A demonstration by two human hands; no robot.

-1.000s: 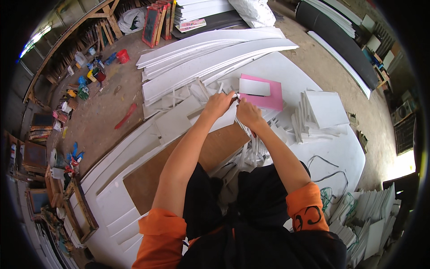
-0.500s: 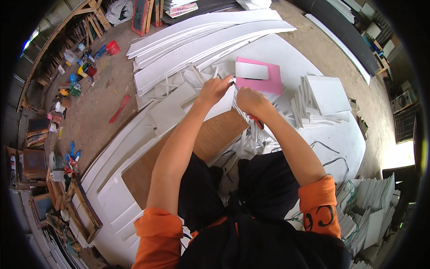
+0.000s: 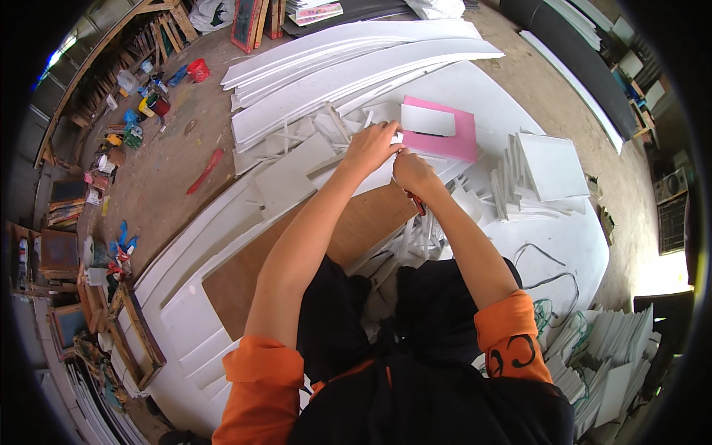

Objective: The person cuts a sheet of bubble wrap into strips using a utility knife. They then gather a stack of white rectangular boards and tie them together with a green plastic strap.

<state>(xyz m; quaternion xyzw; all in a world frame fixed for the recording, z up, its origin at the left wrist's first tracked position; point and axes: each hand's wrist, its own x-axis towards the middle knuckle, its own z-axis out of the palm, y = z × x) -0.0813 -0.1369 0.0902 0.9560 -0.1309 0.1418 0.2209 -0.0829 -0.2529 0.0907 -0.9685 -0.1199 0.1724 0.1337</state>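
Observation:
My left hand (image 3: 373,148) is closed, pinching the edge of a white board piece (image 3: 383,176) that shows only partly beneath it. Touching or nearly touching its fingertips, my right hand (image 3: 414,174) is wrapped round a tool with a red handle (image 3: 418,203). The handle's end sticks out below the fist; the tool's working end is hidden, so its exact kind is unclear. Just beyond both hands lies a pink sheet (image 3: 463,137) with a smaller white card (image 3: 428,119) on it. Below them a brown wooden board (image 3: 297,237) rests before my knees.
Long white strips (image 3: 356,70) are stacked at the far side. White offcuts (image 3: 426,237) lie between my legs and the hands. To the right, square white panels (image 3: 552,167) lean in a stack on the white table (image 3: 534,237). Paint pots (image 3: 157,104) stand on the floor, far left.
My hands have drawn closer together, and the left fingers now meet the right fist. Less of the white piece shows between them. The whole view has shifted slightly.

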